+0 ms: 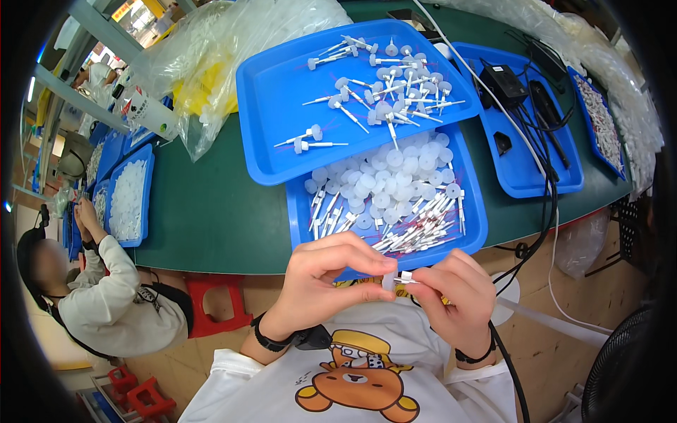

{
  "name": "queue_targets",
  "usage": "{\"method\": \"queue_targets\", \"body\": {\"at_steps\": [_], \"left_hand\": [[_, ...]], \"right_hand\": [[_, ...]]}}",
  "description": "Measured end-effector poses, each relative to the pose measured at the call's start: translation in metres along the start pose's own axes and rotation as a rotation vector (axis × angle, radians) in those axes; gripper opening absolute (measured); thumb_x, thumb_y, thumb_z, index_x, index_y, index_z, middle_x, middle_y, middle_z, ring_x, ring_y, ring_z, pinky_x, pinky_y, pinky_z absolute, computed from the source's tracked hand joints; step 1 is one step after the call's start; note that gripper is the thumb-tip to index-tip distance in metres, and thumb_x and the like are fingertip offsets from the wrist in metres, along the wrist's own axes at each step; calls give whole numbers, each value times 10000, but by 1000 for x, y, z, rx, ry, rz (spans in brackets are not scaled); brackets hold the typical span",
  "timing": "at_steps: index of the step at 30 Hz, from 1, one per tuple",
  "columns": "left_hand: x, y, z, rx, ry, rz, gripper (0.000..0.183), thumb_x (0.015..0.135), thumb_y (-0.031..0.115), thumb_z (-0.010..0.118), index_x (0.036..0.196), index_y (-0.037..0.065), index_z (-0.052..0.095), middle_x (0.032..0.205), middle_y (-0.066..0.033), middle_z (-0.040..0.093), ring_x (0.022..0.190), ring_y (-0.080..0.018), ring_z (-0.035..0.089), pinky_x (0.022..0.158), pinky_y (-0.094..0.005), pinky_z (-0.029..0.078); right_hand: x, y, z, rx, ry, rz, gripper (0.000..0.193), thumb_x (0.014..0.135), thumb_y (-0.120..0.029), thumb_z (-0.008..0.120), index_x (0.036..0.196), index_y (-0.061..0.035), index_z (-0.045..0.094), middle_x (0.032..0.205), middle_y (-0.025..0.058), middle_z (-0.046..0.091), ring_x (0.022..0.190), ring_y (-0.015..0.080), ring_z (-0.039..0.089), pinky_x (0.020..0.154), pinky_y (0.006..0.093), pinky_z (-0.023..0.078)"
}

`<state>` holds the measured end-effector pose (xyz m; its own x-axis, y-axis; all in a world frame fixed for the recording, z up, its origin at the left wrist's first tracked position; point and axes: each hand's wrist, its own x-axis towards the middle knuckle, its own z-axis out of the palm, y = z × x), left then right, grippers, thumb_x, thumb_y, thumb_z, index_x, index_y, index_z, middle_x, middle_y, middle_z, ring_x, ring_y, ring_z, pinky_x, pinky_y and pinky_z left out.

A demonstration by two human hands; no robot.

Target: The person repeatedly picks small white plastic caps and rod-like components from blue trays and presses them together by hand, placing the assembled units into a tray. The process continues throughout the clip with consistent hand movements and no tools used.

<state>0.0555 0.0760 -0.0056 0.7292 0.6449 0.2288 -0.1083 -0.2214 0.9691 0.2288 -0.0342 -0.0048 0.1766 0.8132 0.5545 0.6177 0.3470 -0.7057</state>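
My left hand [328,271] pinches a translucent white plastic disc [388,280] between thumb and fingertips. Against the disc, my right hand [458,290] grips a thin white stick-like part [405,278] with a small block near its end; the fingers hide the rest. Both hands meet just in front of a blue tray [480,222], which holds a heap of similar discs [391,176] and a pile of white sticks [427,224] with fine reddish wires. Overlapping its far side, another blue tray [271,92] carries several sticks with discs fitted on them [402,88].
The green table [204,211] also bears a blue tray [518,180] with a black box [503,86] and cables [541,162]. Clear plastic bags [211,56] lie at the back left. A co-worker [127,296] sits left, near a red stool [229,303]. A black fan [620,366] stands lower right.
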Motion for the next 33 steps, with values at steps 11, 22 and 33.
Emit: {"method": "queue_targets", "body": {"at_steps": [11,22,33], "left_hand": [[1,15,-1,298,-79,114,179,726,20,801,888,8,724,920,-83,698,827,-192,694,677,-289,572],[-4,9,-1,199,-13,77,260,734,36,808,981,7,733,903,-84,690,803,-172,675,676,-281,554],[-13,2,-24,346,122,-77,377,746,61,801,1100,19,678,1043,-117,654,939,-227,634,815,-323,507]], "right_hand": [[-6,-16,0,271,-81,451,60,833,-13,708,884,16,700,677,56,584,544,125,507,485,267,374],[-8,-17,13,400,-25,496,68,853,-8,680,910,23,700,692,56,580,551,110,486,484,244,365],[11,-9,1,191,-210,467,76,883,-11,613,826,24,649,688,58,546,579,116,485,525,259,366]]}}
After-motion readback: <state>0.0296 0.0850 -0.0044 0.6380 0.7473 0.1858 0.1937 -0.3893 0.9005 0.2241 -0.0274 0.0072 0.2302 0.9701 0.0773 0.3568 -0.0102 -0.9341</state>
